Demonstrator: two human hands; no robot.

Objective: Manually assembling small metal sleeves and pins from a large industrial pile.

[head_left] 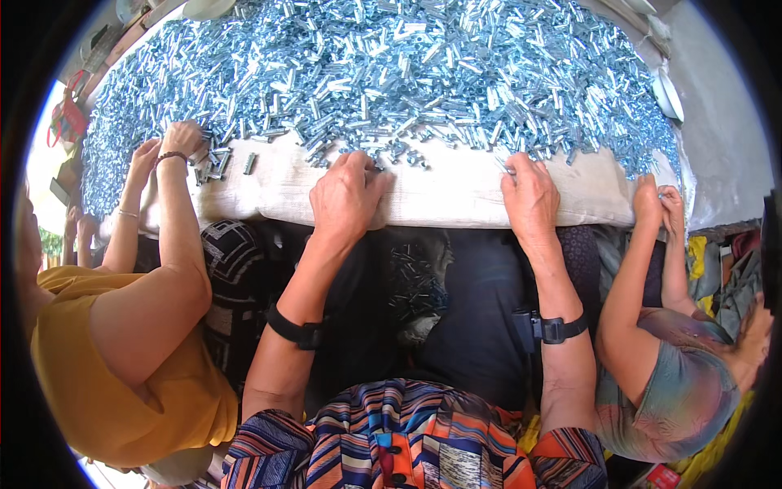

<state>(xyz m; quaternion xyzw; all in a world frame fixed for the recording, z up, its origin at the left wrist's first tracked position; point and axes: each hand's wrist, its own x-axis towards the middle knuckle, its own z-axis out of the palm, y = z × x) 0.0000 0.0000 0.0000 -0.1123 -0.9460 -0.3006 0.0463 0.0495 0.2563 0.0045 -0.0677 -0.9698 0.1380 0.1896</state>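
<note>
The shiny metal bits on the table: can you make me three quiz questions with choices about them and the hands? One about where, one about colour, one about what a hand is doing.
1. Where does the pile of small metal tubes lie?
A. On the cloth-covered table
B. On the floor
C. In a bucket

2. What colour is the cloth along the table's near edge?
A. Red
B. Cream
C. Green

3. What is the left hand doing?
A. Resting palm down on the cloth at the pile's edge
B. Raised high in the air
C. Holding a cup

Answers:
1 A, the tubes spread across the tabletop above the cloth's bare strip.
2 B, the bare strip is pale cream.
3 A, its fingers lie flat on the cloth, reaching the nearest tubes; the right hand does much the same.
</note>
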